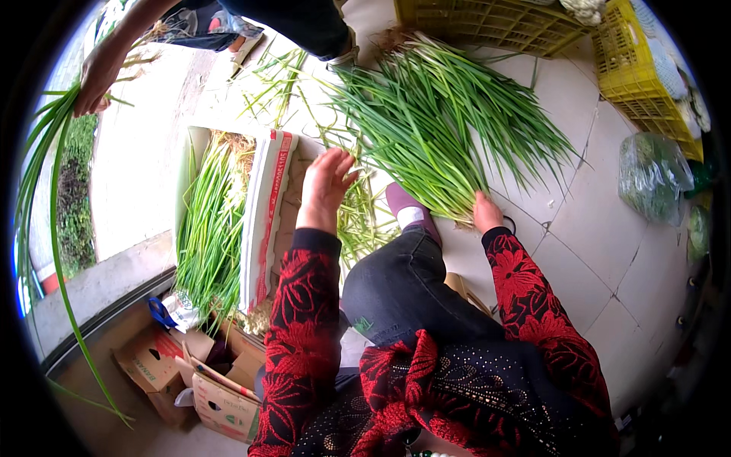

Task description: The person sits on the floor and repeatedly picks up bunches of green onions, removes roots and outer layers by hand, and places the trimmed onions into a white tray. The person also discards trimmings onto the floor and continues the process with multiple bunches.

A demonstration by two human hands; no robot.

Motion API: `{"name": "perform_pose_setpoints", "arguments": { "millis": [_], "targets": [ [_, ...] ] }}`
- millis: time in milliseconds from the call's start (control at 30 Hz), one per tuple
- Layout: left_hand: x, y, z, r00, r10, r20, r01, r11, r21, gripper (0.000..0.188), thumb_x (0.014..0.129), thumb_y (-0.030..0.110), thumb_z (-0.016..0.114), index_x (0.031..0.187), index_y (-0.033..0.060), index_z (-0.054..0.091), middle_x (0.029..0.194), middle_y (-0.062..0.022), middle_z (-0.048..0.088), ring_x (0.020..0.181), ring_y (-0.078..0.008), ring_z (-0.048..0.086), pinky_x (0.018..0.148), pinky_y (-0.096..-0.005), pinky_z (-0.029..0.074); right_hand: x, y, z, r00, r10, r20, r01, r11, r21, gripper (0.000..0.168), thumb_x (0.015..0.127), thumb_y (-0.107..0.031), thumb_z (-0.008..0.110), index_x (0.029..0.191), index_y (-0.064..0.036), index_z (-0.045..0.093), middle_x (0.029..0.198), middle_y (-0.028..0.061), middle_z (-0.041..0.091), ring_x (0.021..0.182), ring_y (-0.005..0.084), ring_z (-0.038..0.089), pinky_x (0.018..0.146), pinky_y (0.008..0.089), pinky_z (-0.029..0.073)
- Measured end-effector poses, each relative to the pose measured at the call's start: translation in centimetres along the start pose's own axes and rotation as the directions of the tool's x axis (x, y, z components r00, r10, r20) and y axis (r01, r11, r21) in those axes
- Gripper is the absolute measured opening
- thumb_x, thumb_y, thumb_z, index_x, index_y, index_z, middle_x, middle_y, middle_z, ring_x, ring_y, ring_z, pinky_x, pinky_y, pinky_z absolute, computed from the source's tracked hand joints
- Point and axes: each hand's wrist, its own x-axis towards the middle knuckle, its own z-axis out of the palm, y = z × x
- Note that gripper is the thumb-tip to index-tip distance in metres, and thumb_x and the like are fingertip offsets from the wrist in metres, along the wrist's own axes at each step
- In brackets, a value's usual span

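A large pile of green onions point(440, 120) lies fanned out on the tiled floor, with reddish roots at its far end. My right hand point(487, 212) touches the near end of the pile; its fingertips are partly hidden, so its grip is unclear. My left hand point(326, 181) is raised over loose trimmed leaves point(365, 223), its fingers apart and nothing seen in it. Left of that hand, a white box point(268, 211) with red print holds more green onions point(214, 211), roots at the far end.
Another person's hand point(94, 85) holds long green onions at the upper left, and that side also shows a person's legs. Yellow plastic crates point(634, 74) stand at the upper right. A clear bag of greens point(654, 177) sits below them. Cardboard boxes point(225, 400) stand at the lower left.
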Motion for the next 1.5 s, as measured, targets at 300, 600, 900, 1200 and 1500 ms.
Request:
{"name": "perform_pose_setpoints", "arguments": {
  "millis": [300,600,900,1200,1500],
  "targets": [
    [-6.5,-3.9,-7.9,0.989,-0.062,-0.137,0.045,0.991,-0.123,0.019,0.081,0.017,0.055,0.097,0.0084,0.05,0.093,-0.0052,0.059,0.085,-0.0183,0.059,0.073,-0.0378,0.048,-1.3,-0.4,-1.1,0.99,0.12,0.067,-0.117,0.992,-0.045,0.043,0.074,-0.018,0.055,0.112,-0.003,0.041,0.102,0.0197,0.052,0.095,0.0341,0.051,0.08,0.042,0.042],
    [-14.2,-4.3,-11.5,0.989,0.031,-0.146,-0.061,0.976,-0.208,0.023,0.08,0.01,0.055,0.102,0.006,0.047,0.091,-0.0089,0.058,0.08,-0.02,0.06,0.065,-0.037,0.051,-0.3,-6.6,-6.9,0.987,-0.162,-0.018,0.161,0.987,-0.028,0.038,0.073,-0.024,0.057,0.104,-0.003,0.051,0.106,0.0188,0.05,0.096,0.033,0.05,0.079,0.0405,0.043],
    [-21.5,-2.3,-15.7,0.893,0.316,-0.322,-0.307,0.948,0.079,0.03,0.075,0.022,0.061,0.101,0.0078,0.055,0.092,-0.0035,0.059,0.081,-0.0113,0.053,0.075,-0.0262,0.037,-9.2,-30.4,-22.0,0.394,-0.915,-0.087,0.913,0.4,-0.075,0.019,0.073,-0.021,0.059,0.086,-0.007,0.061,0.086,0.0083,0.059,0.08,0.0254,0.056,0.073,0.0355,0.043],
    [-16.0,-4.4,-23.4,0.777,0.258,-0.575,-0.387,0.915,-0.113,0.015,0.077,0.013,0.048,0.08,0.0024,0.058,0.056,-0.0073,0.058,0.048,-0.0159,0.054,0.047,-0.0285,0.042,-14.8,-38.6,-9.8,-0.005,-0.961,0.276,0.95,-0.091,-0.298,0.034,0.079,-0.028,0.054,0.05,-0.011,0.051,0.051,0.009,0.052,0.048,0.0288,0.052,0.047,0.0395,0.042],
    [-12.4,2.7,-35.4,0.486,0.535,-0.691,0.013,0.786,0.618,0.019,0.071,0.014,0.05,0.085,0.014,0.063,0.084,-0.0111,0.062,0.08,-0.03,0.058,0.069,-0.0385,0.046,-10.2,-36.1,-7.3,0.287,-0.61,0.739,0.956,0.136,-0.259,0.053,0.071,-0.017,0.059,0.12,-0.012,0.039,0.104,0.0178,0.054,0.091,0.0306,0.054,0.075,0.038,0.045]
  ]
}}
